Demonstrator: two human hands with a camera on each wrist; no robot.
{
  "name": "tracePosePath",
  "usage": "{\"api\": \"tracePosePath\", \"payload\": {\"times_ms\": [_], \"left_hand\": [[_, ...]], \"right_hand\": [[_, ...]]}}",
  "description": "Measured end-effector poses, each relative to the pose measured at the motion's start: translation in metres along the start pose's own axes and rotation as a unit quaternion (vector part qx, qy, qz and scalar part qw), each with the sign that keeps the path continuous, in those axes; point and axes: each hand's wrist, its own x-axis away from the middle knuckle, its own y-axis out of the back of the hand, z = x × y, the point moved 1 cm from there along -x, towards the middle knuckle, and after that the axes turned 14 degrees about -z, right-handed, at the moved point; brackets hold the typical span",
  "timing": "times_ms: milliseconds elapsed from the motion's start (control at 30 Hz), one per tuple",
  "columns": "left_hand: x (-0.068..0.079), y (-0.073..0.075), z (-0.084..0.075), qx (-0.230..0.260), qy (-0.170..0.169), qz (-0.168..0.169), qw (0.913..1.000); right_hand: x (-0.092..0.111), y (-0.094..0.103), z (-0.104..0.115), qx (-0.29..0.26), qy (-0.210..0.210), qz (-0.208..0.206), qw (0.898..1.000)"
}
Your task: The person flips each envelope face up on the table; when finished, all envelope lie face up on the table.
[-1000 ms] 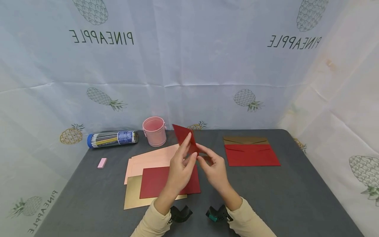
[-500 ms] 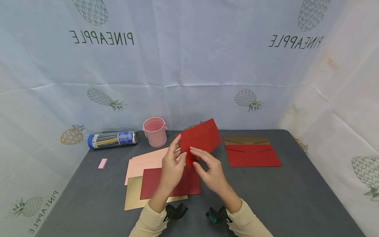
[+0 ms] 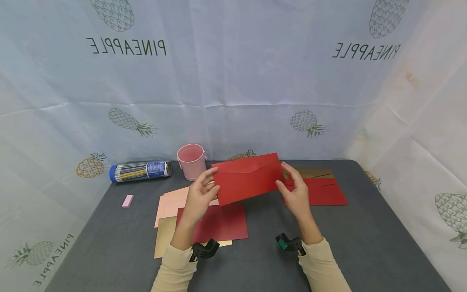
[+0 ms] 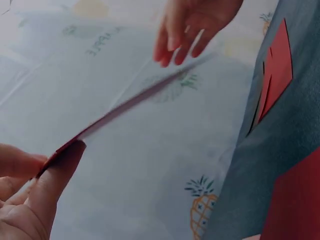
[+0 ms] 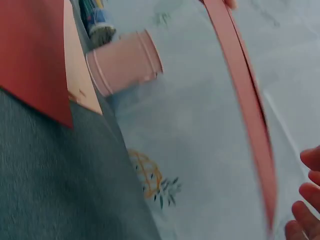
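Note:
A red envelope [image 3: 249, 180] is held up above the table, its flap side facing the head view and its right end tilted higher. My left hand [image 3: 200, 195] pinches its left end between thumb and fingers; the left wrist view shows that thumb [image 4: 62, 167] pressed on the paper. At the other end my right hand [image 3: 297, 196] is spread around the edge. In the right wrist view its fingers [image 5: 306, 200] are apart from the envelope, with a gap between. Below the left hand lie a dark red envelope-sized sheet [image 3: 222, 227] and a gold one [image 3: 164, 239].
Pale pink sheets [image 3: 171, 202] lie under the left forearm side. Behind stand a pink bucket [image 3: 191, 162] and a tube of pencils [image 3: 140, 171] on its side. A pink eraser [image 3: 127, 201] is at left. Red [image 3: 324, 192] and brown [image 3: 313, 173] envelopes lie at right.
The red envelope has turned from edge-on to broadside, showing its flap. My right hand has moved right to its far end, while the left has shifted left, keeping its grip.

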Motion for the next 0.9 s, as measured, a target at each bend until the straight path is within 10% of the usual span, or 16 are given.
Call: {"api": "tracePosePath", "payload": {"times_ms": [200, 633, 900], "left_hand": [[-0.004, 0.01, 0.013, 0.03, 0.046, 0.019, 0.9983], [-0.007, 0.016, 0.045, 0.014, 0.089, 0.012, 0.9959], [-0.001, -0.007, 0.059, -0.019, 0.101, 0.028, 0.9943]], "right_hand": [[-0.004, 0.016, -0.039, -0.057, -0.105, 0.047, 0.992], [-0.006, 0.031, -0.059, -0.043, -0.144, 0.1, 0.983], [-0.008, 0.063, -0.079, -0.058, -0.171, 0.135, 0.974]]}}
